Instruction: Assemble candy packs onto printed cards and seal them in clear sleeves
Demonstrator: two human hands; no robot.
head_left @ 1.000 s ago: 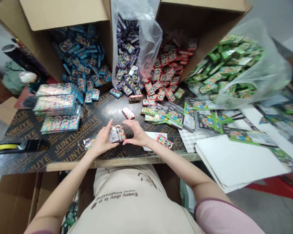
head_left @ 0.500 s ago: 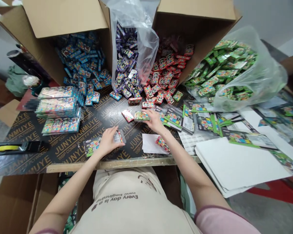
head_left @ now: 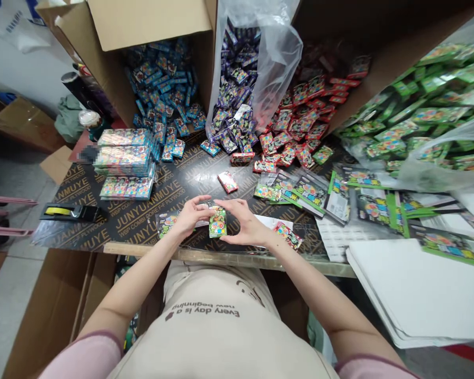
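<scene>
Near the front edge of the table, my left hand (head_left: pixel 193 217) pinches the end of a flat clear plastic bag (head_left: pixel 166 223) with a green and black printed part. Much of that bag is under the hand. My right hand (head_left: pixel 243 225) holds a small green printed box (head_left: pixel 218 223) between thumb and fingers, right at the left fingertips. How far the box and the bag's mouth overlap is hard to make out. A red box (head_left: pixel 228 181) lies alone just beyond the hands. Beside my right wrist, a colourful packet (head_left: pixel 287 235) rests on white paper (head_left: pixel 268 221).
Behind are heaps of blue boxes (head_left: pixel 164 79), purple boxes (head_left: pixel 237 89), red boxes (head_left: pixel 300 113) and green boxes (head_left: pixel 430 116). Stacked filled packs (head_left: pixel 124 158) and a tape dispenser (head_left: pixel 71 212) stand left. Printed bags (head_left: pixel 312 192) and white card sheets (head_left: pixel 418 289) lie right.
My right hand has brought the green box from beyond the bag down to my left hand. The camera view has shifted, so the table appears further right.
</scene>
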